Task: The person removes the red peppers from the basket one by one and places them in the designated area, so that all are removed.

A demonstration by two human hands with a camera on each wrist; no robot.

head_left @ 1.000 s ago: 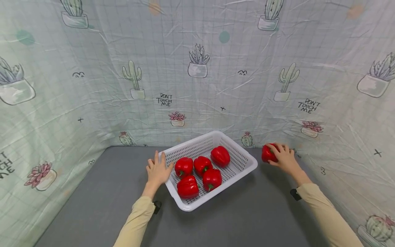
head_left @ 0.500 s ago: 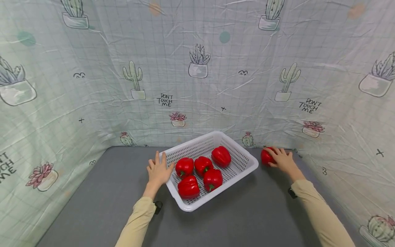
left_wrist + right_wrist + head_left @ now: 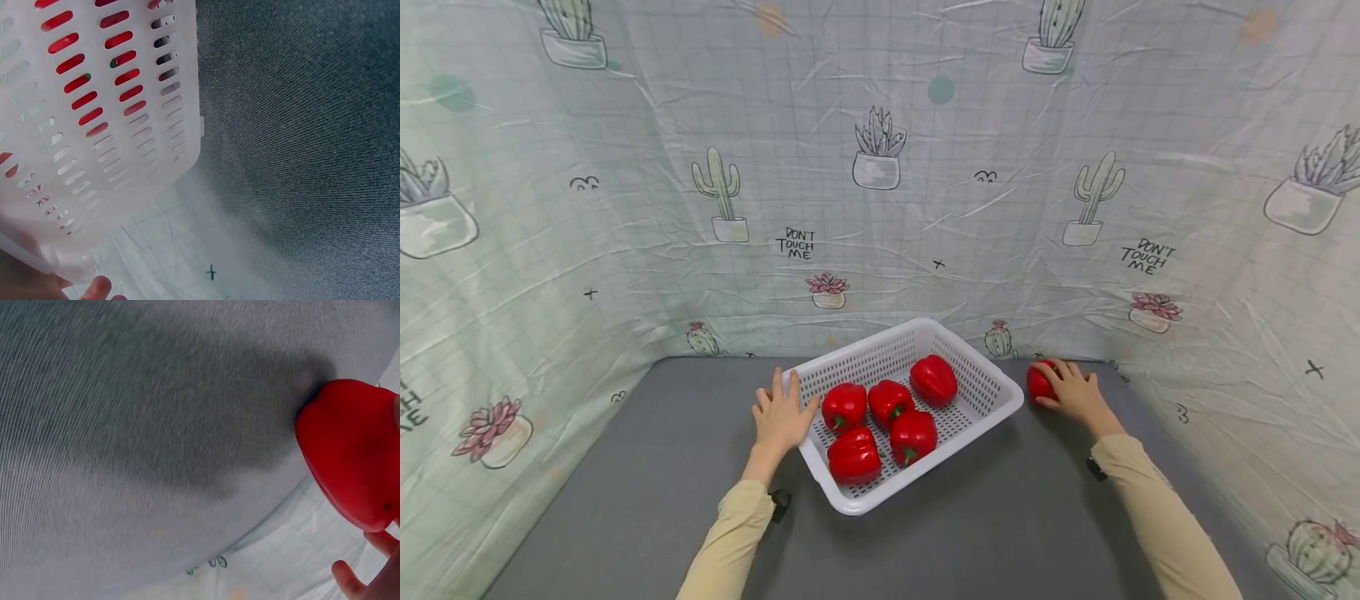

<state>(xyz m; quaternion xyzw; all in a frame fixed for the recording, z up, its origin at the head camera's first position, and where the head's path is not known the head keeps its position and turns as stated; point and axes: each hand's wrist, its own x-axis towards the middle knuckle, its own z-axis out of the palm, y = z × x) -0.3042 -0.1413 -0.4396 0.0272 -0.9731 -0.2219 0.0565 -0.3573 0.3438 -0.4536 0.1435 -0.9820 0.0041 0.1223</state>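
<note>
A white perforated basket [image 3: 925, 477] stands at an angle on the grey surface, with several red bell peppers [image 3: 933, 380] inside. My left hand [image 3: 781, 421] rests on its left rim, fingers spread; in the left wrist view, fingertips [image 3: 98, 288] show below the basket's wall [image 3: 94, 219]. To the basket's right, near the back edge, my right hand [image 3: 1078, 398] grips one more red bell pepper [image 3: 1039, 383], covering its right side. The right wrist view shows this pepper [image 3: 347, 450] at or just above the surface, with part of the hand [image 3: 375, 569] beside it.
A pale sheet [image 3: 940, 208] printed with cacti and pots hangs behind and on both sides of the grey tabletop [image 3: 985, 533]. The tabletop's back edge meets the sheet just behind the basket and the right hand.
My right hand and the pepper it grips have moved down and a little left, towards the basket. My left hand and the basket have stayed in place.
</note>
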